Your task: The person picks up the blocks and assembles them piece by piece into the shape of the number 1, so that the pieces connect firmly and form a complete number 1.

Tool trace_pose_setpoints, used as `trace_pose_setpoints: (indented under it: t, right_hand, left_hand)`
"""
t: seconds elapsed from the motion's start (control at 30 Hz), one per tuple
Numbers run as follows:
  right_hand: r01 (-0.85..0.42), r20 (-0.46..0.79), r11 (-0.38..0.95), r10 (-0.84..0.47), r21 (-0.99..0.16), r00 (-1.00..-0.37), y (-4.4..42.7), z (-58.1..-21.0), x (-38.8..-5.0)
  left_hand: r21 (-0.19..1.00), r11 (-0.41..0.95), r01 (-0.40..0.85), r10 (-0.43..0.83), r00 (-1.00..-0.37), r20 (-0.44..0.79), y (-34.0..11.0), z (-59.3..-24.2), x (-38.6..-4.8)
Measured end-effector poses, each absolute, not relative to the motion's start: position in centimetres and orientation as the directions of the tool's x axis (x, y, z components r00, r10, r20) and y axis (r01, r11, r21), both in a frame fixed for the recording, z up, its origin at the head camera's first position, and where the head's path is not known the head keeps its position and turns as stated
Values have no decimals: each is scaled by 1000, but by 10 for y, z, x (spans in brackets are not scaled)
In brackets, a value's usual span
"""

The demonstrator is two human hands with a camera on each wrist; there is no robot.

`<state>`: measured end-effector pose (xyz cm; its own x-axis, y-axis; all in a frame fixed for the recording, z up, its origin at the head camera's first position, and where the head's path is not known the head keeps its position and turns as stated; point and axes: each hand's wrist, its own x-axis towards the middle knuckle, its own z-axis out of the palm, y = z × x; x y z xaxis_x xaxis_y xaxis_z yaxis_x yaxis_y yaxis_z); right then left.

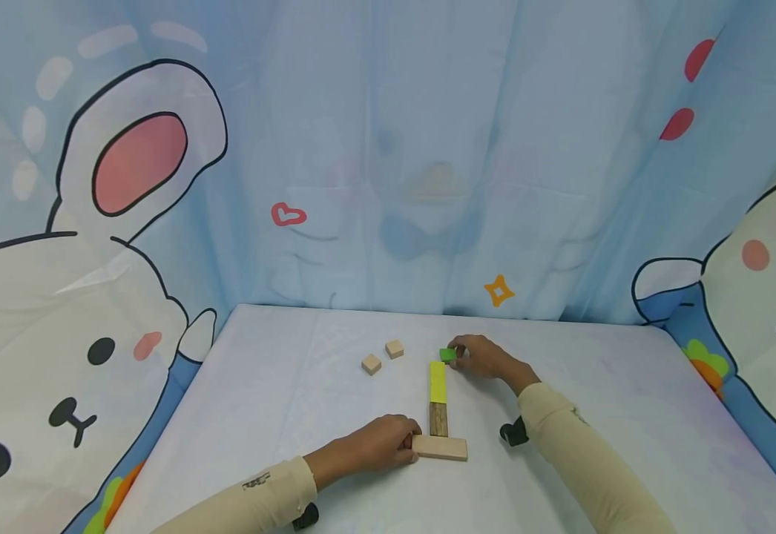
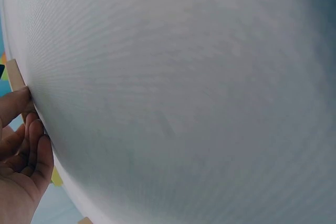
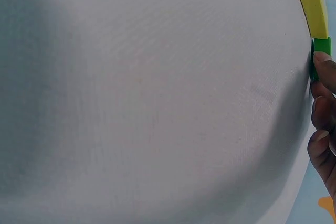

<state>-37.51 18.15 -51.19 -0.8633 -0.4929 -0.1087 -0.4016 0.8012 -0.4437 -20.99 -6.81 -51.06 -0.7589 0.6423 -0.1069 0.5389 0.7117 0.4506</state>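
Observation:
In the head view my left hand (image 1: 383, 443) pinches the left end of a flat plain wooden block (image 1: 440, 447) lying crosswise on the table. From that block's far side runs a line of pieces: a dark brown wood-grain block (image 1: 438, 420), then a yellow block (image 1: 438, 382). At the line's far end is a small green block (image 1: 447, 354), which my right hand (image 1: 480, 356) holds between thumb and fingers. In the right wrist view the green block (image 3: 322, 46) sits right at the end of the yellow block (image 3: 312, 3); the fingers partly cover it.
Two small plain wooden cubes, one nearer (image 1: 371, 364) and one farther (image 1: 395, 348), lie left of the line on the white tabletop (image 1: 281, 386). A blue cartoon-print curtain (image 1: 428, 148) hangs behind the table's far edge. Black wrist devices show beneath both sleeves.

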Motion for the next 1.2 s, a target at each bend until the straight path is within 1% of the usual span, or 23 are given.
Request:
trace_pose_setpoints:
  t: [0.73,1.0,1.2]
  right_hand:
    - [-385,-113,807,-478,-447,-871,179,-513,-373]
    - [-404,-115,803,-496,-437,-861,178,-512,-372]
    - [-379,-134,812,-479,-444,-868,176,-511,-372]
  left_hand:
    - [450,712,539,641,-761,-102,-69,-515,-211]
    - [451,708,544,647,-755,-105,-69,-513,-210]
    - [459,709,535,644,-756,-115,-70,-512,-210]
